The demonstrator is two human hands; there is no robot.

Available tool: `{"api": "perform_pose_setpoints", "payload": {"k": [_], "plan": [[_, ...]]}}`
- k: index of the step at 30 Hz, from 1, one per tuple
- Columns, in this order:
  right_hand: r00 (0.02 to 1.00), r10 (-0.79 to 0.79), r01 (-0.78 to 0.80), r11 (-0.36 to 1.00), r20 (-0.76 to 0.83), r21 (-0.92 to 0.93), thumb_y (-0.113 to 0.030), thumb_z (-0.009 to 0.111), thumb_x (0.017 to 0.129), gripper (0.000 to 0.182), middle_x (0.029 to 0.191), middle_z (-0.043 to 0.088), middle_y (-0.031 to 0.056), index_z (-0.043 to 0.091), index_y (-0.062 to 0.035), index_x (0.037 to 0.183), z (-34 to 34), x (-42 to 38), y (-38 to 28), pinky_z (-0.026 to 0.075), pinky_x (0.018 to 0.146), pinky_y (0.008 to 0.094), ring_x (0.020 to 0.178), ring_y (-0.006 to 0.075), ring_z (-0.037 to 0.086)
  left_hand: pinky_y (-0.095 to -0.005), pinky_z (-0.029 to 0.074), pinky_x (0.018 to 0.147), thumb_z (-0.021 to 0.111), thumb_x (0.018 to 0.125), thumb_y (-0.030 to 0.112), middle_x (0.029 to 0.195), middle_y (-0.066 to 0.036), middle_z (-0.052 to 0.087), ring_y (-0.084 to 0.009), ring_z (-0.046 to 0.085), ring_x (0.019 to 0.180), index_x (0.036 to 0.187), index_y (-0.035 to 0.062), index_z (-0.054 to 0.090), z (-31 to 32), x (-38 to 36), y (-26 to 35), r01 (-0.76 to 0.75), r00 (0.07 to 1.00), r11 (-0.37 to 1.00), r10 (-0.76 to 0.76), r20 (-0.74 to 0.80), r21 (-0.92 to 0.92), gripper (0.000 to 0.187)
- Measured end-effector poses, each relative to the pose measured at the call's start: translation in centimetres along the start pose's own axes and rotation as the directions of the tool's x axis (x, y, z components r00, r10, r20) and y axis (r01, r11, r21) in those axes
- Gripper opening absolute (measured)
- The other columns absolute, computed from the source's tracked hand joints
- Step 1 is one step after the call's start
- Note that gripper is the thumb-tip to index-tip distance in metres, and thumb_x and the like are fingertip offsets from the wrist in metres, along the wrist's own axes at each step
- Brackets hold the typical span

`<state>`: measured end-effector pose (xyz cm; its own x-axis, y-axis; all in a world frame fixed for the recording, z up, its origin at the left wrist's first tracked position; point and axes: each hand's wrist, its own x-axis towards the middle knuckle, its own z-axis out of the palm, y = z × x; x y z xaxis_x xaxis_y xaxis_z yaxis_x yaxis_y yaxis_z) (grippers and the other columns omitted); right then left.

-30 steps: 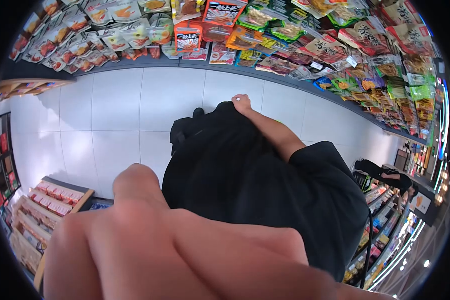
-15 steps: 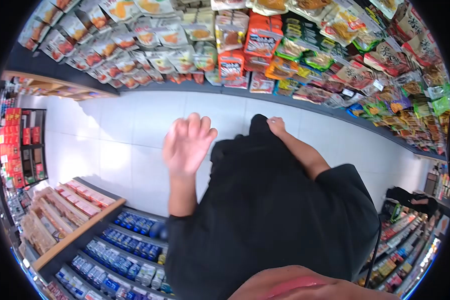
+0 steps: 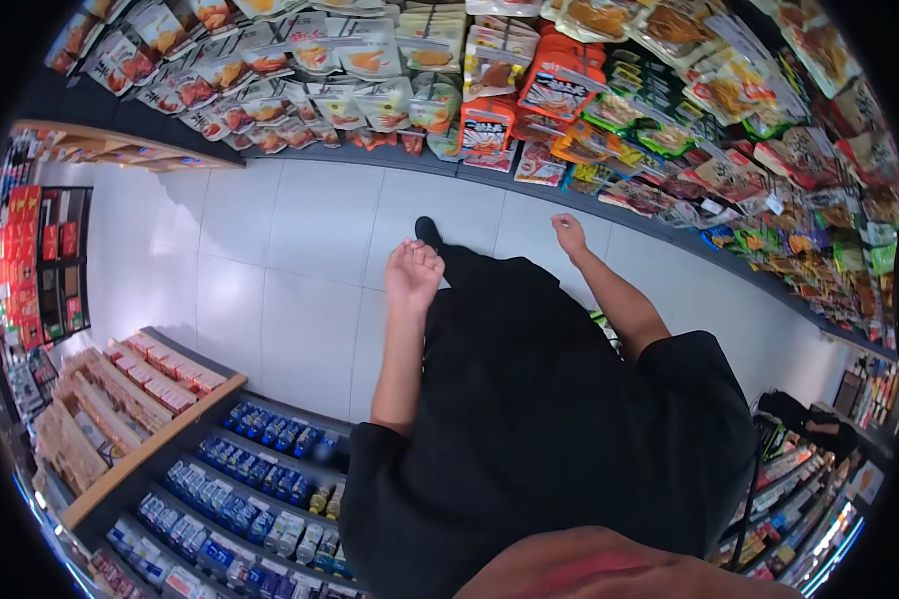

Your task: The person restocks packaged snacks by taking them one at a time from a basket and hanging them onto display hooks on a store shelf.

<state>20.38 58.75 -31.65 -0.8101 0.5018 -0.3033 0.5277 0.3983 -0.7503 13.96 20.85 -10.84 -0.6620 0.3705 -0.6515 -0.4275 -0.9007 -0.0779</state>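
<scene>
My left hand hangs in front of my body with the palm turned up and its fingers curled in; nothing shows in it. Farther right, my right hand is held out low over the floor with its fingers folded together, and no object is visible in it. Neither hand touches the shelves. A black shoe shows just beyond my left hand. The nearest goods to my right hand are the snack pouches on the bottom of the shelf ahead.
Hanging food pouches fill the long shelf ahead. Pale floor tiles run along the aisle. At lower left are a wood-edged display and blue bottled goods. Red boxes stand at far left. Another person is at right.
My left hand has moved right and its fingers have curled in more. My right hand has swung out from my leg. One foot has stepped forward, and the view has shifted slightly.
</scene>
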Motion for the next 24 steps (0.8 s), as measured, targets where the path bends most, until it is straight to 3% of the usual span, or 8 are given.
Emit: {"api": "perform_pose_setpoints", "payload": {"k": [1, 3, 7, 9, 12, 16, 22, 24], "plan": [[1.0, -0.006, 0.006, 1.0, 0.015, 0.004, -0.025, 0.059, 0.086, 0.02, 0.093, 0.065, 0.0072, 0.067, -0.0088, 0.095, 0.5, 1.6, -0.4, 0.048, 0.071, 0.0304, 0.085, 0.0166, 0.06, -0.0305, 0.039, 0.069, 0.049, 0.088, 0.016, 0.081, -0.004, 0.057, -0.0162, 0.052, 0.074, 0.085, 0.0084, 0.055, 0.8, 0.2, 0.0, 0.021, 0.999, 1.0, -0.022, 0.044, 0.005, 0.01], [0.995, 0.079, -0.089, 0.979, 0.062, 0.182, -0.026, 0.057, 0.088, 0.02, 0.092, 0.064, 0.003, 0.064, -0.0106, 0.099, 2.6, 4.4, -1.9, 0.046, 0.069, 0.0291, 0.086, 0.0131, 0.059, -0.0311, 0.04, 0.069, 0.05, 0.088, 0.016, 0.081, -0.004, 0.057, -0.0166, 0.052, 0.075, 0.085, 0.0074, 0.056, 2.1, 0.6, 0.4, 0.058, 0.992, 0.998, -0.059, 0.111, 0.015, 0.011], [0.971, 0.128, -0.185, 0.938, 0.202, 0.292, -0.027, 0.055, 0.09, 0.02, 0.094, 0.062, 0.0004, 0.063, -0.0122, 0.101, 6.5, 6.5, -10.2, 0.044, 0.068, 0.0283, 0.087, 0.012, 0.058, -0.0303, 0.04, 0.068, 0.049, 0.088, 0.016, 0.08, -0.004, 0.057, -0.0161, 0.052, 0.074, 0.083, 0.0079, 0.056, 3.4, 1.3, 3.4, 0.073, 0.992, 0.996, -0.077, 0.1, 0.044, 0.011], [0.953, 0.092, -0.21, 0.888, 0.288, 0.41, -0.027, 0.053, 0.091, 0.019, 0.096, 0.061, -0.0004, 0.061, -0.0127, 0.101, 8.8, 6.4, -14.5, 0.044, 0.07, 0.0284, 0.088, 0.012, 0.059, -0.03, 0.04, 0.067, 0.048, 0.088, 0.015, 0.08, -0.003, 0.057, -0.0159, 0.052, 0.074, 0.083, 0.0084, 0.056, 4.0, 1.4, 5.0, -0.016, 1.0, 0.998, 0.016, -0.006, 0.057, 0.012], [0.909, 0.025, -0.23, 0.863, 0.416, 0.45, -0.026, 0.052, 0.091, 0.019, 0.097, 0.06, -0.0012, 0.06, -0.0128, 0.102, 12.2, 6.4, -18.6, 0.044, 0.071, 0.0287, 0.089, 0.0116, 0.059, -0.0302, 0.04, 0.066, 0.048, 0.089, 0.015, 0.081, -0.003, 0.058, -0.0159, 0.052, 0.075, 0.083, 0.0087, 0.056, 5.0, 2.3, 7.9, -0.048, 0.998, 0.996, 0.05, -0.034, 0.079, 0.012], [0.82, -0.013, -0.24, 0.9, 0.572, 0.365, -0.023, 0.05, 0.091, 0.017, 0.097, 0.06, -0.0018, 0.058, -0.0127, 0.103, 15.2, 6.1, -22.0, 0.044, 0.072, 0.0282, 0.088, 0.0108, 0.058, -0.0307, 0.041, 0.067, 0.048, 0.089, 0.015, 0.081, -0.003, 0.059, -0.0157, 0.053, 0.076, 0.084, 0.009, 0.056, 7.9, 3.4, 9.7, -0.067, 0.997, 0.996, 0.069, -0.035, 0.064, 0.012], [0.848, 0.058, -0.298, 0.874, 0.528, 0.383, -0.02, 0.049, 0.091, 0.018, 0.097, 0.061, -0.001, 0.059, -0.0124, 0.103, 15.8, 8.3, -23.7, 0.045, 0.073, 0.028, 0.088, 0.0112, 0.058, -0.0307, 0.042, 0.069, 0.05, 0.089, 0.014, 0.084, -0.003, 0.059, -0.0155, 0.054, 0.078, 0.089, 0.0103, 0.056, 12.0, 5.8, 12.2, -0.077, 0.992, 0.989, 0.089, -0.089, 0.126, 0.008], [0.864, 0.096, -0.322, 0.859, 0.494, 0.397, -0.02, 0.049, 0.091, 0.018, 0.097, 0.061, -0.0008, 0.059, -0.0123, 0.103, 15.3, 9.3, -23.2, 0.045, 0.073, 0.028, 0.088, 0.0112, 0.058, -0.0307, 0.042, 0.071, 0.05, 0.089, 0.014, 0.085, -0.002, 0.059, -0.0152, 0.055, 0.079, 0.09, 0.0106, 0.056, 13.1, 6.8, 14.2, -0.119, 0.993, 0.986, 0.116, 0.031, 0.116, 0.006]]}}
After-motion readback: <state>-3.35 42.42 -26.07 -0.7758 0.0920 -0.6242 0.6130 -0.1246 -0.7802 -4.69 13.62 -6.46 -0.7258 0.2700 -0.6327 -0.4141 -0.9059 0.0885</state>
